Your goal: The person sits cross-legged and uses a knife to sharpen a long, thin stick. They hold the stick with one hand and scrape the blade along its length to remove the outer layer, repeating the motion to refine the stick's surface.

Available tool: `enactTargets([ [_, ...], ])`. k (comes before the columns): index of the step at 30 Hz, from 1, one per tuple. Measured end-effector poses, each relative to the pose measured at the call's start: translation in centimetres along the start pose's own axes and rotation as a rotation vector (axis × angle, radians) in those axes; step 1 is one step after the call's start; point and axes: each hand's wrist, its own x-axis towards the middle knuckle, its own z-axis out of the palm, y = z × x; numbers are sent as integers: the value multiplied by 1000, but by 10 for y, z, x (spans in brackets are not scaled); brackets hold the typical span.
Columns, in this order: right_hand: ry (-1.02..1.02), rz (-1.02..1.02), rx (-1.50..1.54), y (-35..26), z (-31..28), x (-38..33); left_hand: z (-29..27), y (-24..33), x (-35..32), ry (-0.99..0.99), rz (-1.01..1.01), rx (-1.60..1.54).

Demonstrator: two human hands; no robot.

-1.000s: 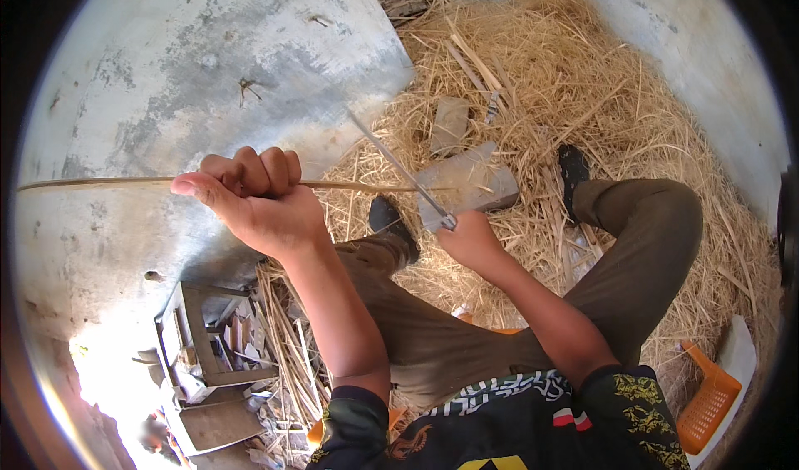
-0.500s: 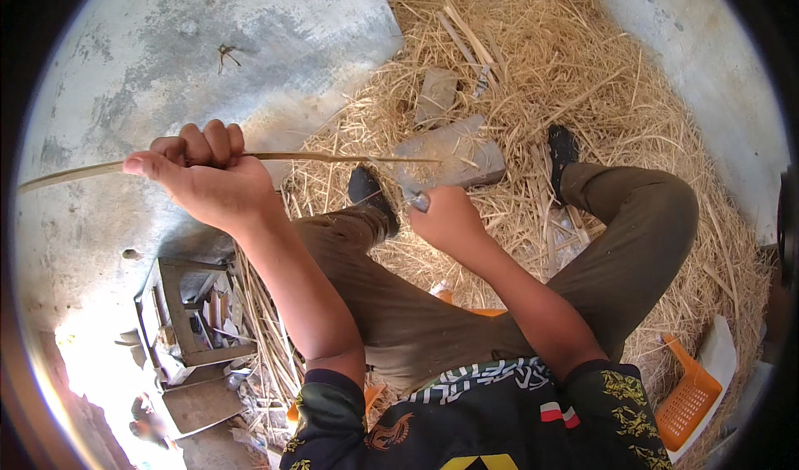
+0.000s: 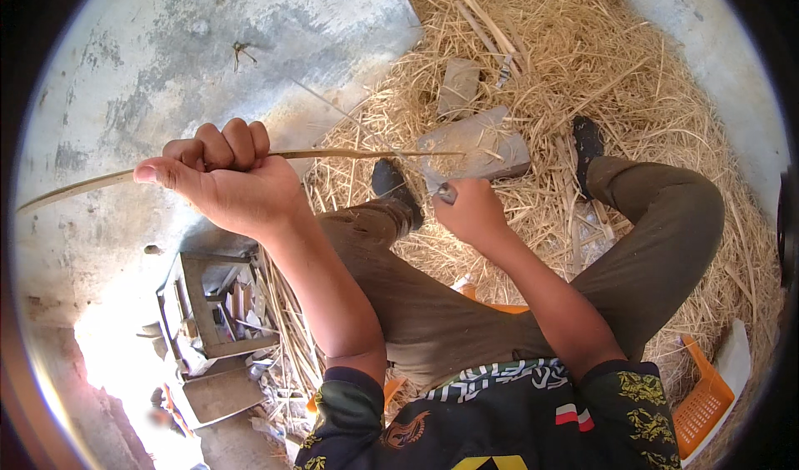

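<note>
My left hand [image 3: 237,179] is closed in a fist around a long, thin bamboo strip [image 3: 349,153]. The strip bends down at its far left and tapers to a point over a block at the right. In my right hand [image 3: 476,214] is a knife [image 3: 447,193], its grey handle end showing past my fist. A thin, pale blade seems to run up and left from there, crossing the strip; blur makes its edge and any contact hard to tell.
A worn wooden block [image 3: 478,141] lies between my feet, with a smaller block [image 3: 458,87] beyond it. Straw-like shavings [image 3: 599,79] heap up against the walls. A wooden box frame [image 3: 200,312] with scraps stands at left, an orange plastic chair part [image 3: 703,399] at lower right.
The whole view has shifted, so everything sits slightly further right. Both hands keep their grip; the pale blade-like streak now shows longer, up and left of my right hand.
</note>
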Motion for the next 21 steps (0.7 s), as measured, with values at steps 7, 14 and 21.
enactTargets([
  [7,-5,265,-24,64,19,31,9,0,-4,-6,10,0],
  [14,1,-51,64,23,12,13,-2,-1,-1,-19,19,9],
  [21,71,332,18,104,31,36,8,0,-6,-39,-1,-15],
])
